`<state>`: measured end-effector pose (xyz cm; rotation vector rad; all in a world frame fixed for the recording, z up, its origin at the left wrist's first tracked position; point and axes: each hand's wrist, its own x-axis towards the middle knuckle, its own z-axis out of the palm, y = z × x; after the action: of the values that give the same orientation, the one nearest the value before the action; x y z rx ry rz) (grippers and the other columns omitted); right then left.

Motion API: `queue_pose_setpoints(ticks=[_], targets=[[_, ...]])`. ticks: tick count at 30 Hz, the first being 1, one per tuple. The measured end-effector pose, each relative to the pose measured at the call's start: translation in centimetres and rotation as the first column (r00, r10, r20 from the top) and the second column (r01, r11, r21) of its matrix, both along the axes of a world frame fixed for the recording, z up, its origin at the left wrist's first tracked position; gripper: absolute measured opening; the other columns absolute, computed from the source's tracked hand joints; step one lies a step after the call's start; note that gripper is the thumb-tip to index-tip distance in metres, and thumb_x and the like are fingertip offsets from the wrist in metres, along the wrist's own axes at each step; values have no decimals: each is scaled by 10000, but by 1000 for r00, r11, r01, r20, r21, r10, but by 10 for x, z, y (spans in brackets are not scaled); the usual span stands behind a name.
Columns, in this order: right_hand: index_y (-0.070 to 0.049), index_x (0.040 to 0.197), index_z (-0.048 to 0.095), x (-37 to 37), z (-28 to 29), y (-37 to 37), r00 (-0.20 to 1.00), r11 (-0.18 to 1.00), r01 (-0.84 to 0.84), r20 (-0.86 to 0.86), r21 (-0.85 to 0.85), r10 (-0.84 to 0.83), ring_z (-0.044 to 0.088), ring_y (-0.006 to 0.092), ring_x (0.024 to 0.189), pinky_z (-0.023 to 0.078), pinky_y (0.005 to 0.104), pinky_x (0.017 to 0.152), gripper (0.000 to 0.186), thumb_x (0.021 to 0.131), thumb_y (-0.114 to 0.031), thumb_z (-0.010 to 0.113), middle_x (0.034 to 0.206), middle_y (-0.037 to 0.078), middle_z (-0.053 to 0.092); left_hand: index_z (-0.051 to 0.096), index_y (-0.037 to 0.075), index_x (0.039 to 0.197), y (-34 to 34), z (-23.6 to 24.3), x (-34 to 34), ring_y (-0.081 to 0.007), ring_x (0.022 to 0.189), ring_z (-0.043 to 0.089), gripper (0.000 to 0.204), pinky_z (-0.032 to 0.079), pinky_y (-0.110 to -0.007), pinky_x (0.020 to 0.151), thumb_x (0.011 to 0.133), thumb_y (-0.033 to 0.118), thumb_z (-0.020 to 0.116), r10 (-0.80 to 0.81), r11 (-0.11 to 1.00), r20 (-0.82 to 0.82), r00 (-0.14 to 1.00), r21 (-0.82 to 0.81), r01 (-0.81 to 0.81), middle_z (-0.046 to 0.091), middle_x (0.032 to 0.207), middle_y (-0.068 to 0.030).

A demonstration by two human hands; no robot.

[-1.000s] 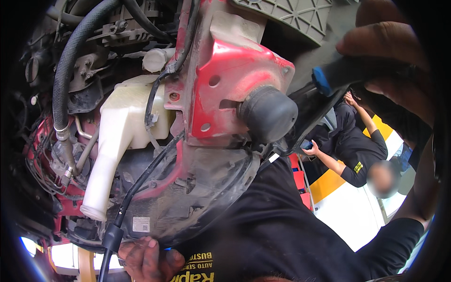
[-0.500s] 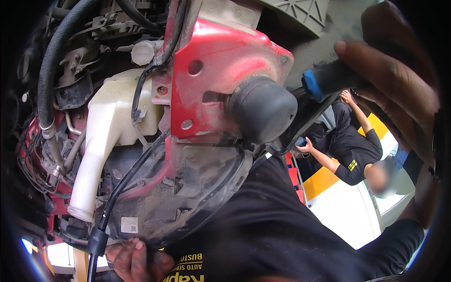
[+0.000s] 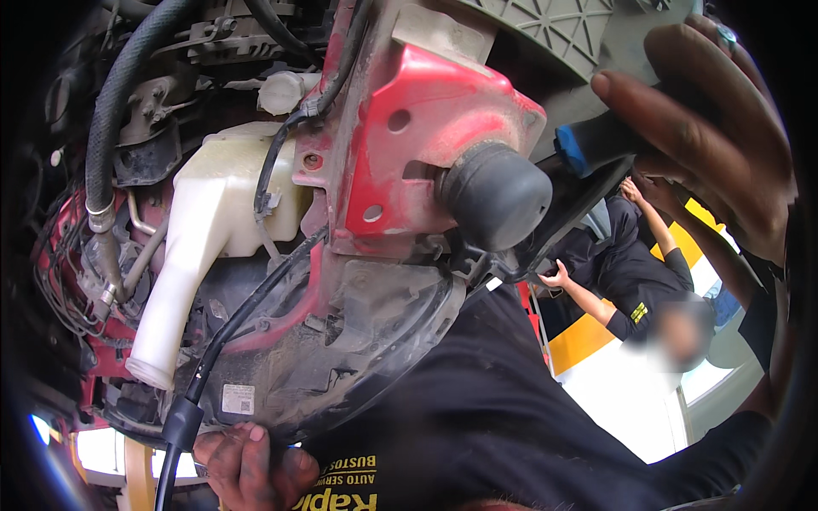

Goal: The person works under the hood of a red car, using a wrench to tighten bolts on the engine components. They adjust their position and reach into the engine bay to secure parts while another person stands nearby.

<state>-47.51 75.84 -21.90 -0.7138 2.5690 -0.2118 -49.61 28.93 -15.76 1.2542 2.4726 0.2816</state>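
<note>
My right hand (image 3: 707,128), at upper right, is wrapped round the black handle of a screwdriver (image 3: 601,142) with a blue collar. Its shaft runs in beside a black rubber bump stop (image 3: 498,196), and the tip is hidden. That stop sits on a scuffed red metal bracket (image 3: 417,128). At the bottom, my left hand (image 3: 251,468) has its fingers curled on the edge of a dusty headlight housing (image 3: 298,375), which bears a white label. Beside those fingers hangs a black cable (image 3: 223,336) with a thick sleeve.
A white plastic reservoir (image 3: 217,204) with a long filler neck stands left of the bracket. A braided hose (image 3: 111,111) and several wires run along the far left. A ribbed grey panel (image 3: 554,30) lies at the top. Beyond, a person in dark clothes (image 3: 630,264) sits at right.
The view has shifted slightly, so the bracket, bump stop and reservoir appear further right. My right hand stays round the screwdriver, and my left stays at the headlight's edge.
</note>
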Motion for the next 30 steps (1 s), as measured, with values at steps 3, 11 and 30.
queue_pose_setpoints(ticks=[3,11,30], targets=[[-45,1308,673,-10,-6,3,998,998,-64,17,-13,64,649,385,980,508,494,844,642,706,-209,823,1130,210,614,646,-52,1171,5,-2,2,-297,804,574,340,461,-435,697,976,225,616,35,999,-17,999,-30,-35,602,954,-180],[-48,1320,668,-30,-16,11,982,983,-181,40,-32,182,648,394,998,506,509,854,670,695,-229,824,1141,212,610,676,-72,1069,6,-15,4,-293,728,567,329,440,-409,612,958,235,636,51,993,-86,995,106,-42,607,863,-183],[-47,1335,659,-48,-4,5,884,894,-446,-138,44,447,660,409,1017,516,527,854,740,660,-294,835,1143,214,614,693,-95,965,7,-28,7,-271,635,550,346,383,-368,530,937,248,655,90,970,-170,981,240,-47,617,773,-174]])
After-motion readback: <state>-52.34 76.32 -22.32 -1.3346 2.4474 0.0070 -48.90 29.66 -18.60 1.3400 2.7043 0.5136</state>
